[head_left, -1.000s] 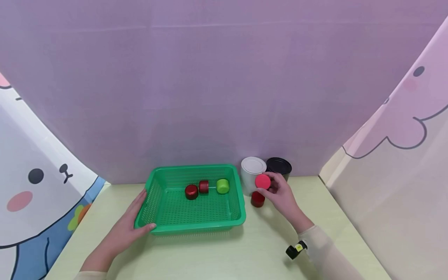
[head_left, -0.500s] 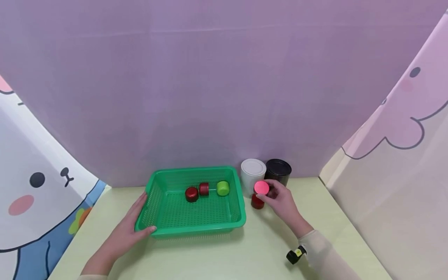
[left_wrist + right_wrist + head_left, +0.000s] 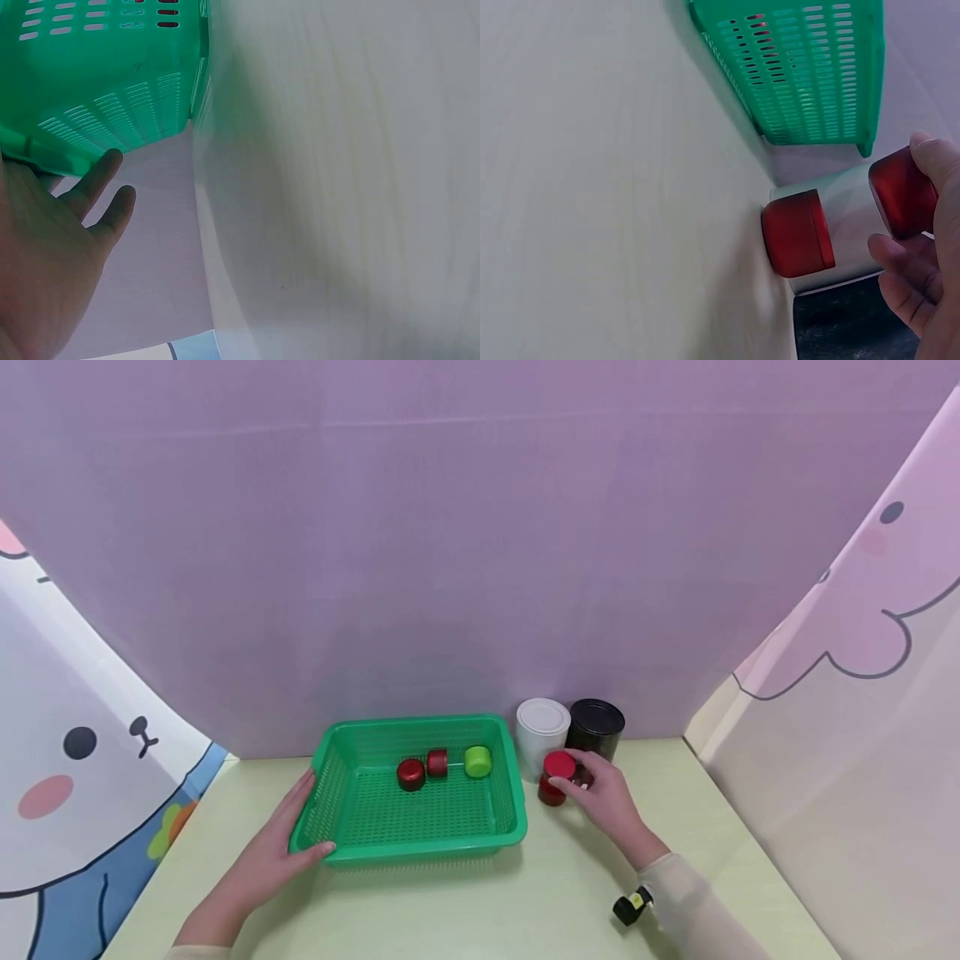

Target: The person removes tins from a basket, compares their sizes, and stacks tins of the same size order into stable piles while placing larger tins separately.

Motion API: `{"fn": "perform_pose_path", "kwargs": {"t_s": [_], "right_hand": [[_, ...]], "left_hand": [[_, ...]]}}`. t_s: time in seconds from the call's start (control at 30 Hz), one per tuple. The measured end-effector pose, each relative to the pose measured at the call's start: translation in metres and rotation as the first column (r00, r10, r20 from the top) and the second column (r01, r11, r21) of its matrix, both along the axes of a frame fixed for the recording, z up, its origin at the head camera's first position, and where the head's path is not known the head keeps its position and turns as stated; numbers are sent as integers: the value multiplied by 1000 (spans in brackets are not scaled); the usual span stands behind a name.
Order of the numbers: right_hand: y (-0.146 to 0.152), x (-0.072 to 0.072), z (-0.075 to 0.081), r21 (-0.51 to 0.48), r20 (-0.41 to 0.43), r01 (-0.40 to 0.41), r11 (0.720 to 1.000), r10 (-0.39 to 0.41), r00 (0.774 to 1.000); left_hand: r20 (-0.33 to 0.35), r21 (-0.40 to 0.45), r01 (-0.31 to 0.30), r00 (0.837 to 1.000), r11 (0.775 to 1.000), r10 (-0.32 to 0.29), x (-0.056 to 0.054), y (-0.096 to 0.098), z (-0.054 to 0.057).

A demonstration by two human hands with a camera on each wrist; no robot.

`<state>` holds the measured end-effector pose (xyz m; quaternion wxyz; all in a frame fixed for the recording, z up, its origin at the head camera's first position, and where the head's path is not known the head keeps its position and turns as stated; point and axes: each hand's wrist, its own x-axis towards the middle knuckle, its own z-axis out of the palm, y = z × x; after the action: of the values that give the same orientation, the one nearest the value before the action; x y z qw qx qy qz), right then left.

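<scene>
Left hand spans the near-left corner of the green basket, visible fingers fairly straight along its wall, thumb over the near rim; looks like steadying, not a full grip. Right hand pinches a held red cylinder between thumb and fingers, above and apart from a standing red cylinder on the bench; side hold likely chosen so its underside faces the lower one freely. Basket has an upright red piece, a tipped red piece and a lime-green piece. White canister and black canister sit side by side at the bench's far edge, right of the basket, backed by the purple curtain. Tight for the right hand: basket's right rim and canisters crowd it; more room toward the near edge and far-right corner.
</scene>
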<state>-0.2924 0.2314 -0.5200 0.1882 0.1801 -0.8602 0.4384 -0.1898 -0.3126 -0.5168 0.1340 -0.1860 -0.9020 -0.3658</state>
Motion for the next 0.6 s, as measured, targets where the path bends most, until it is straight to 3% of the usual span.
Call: {"fn": "perform_pose_path", "kwargs": {"t_s": [0.27, 0.6], "right_hand": [[0, -4, -7, 9, -22, 4, 1000, -4, 1000], [-1, -5, -12, 9, 63, 27, 1000, -27, 998]], "left_hand": [[4, 5, -1, 1000, 1000, 1, -1, -1, -2], [6, -2, -5, 1000, 1000, 5, 0, 0, 0]]}}
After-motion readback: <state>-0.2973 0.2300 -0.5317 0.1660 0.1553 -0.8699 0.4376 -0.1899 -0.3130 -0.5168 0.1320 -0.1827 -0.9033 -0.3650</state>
